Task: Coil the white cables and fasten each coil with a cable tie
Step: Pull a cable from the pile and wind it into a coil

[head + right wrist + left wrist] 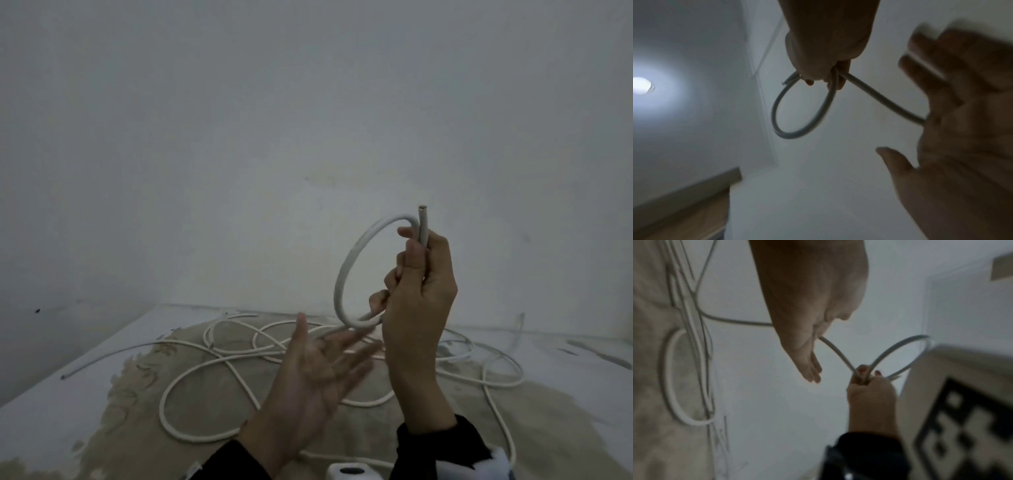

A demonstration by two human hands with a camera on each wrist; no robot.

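My right hand (416, 287) is raised above the table and grips a white cable (344, 270) bent into one round loop. The cable's cut end (422, 214) sticks up past the knuckles. In the right wrist view the loop (799, 116) hangs from the right hand (824, 48). From there the cable runs on to my left hand (962, 116). My left hand (325, 359) is below and left of the loop, palm up, fingers spread and blurred, with the cable lying across them. In the left wrist view the cable (835, 350) leaves the left hand (807, 313) toward the right hand (869, 389).
More white cables (212, 346) lie tangled on the table (68, 404), over a beige patterned cloth (137, 394). One cable trails off to the right (503, 428). A plain wall stands close behind. A white device (352, 472) sits at the near edge. No cable tie shows.
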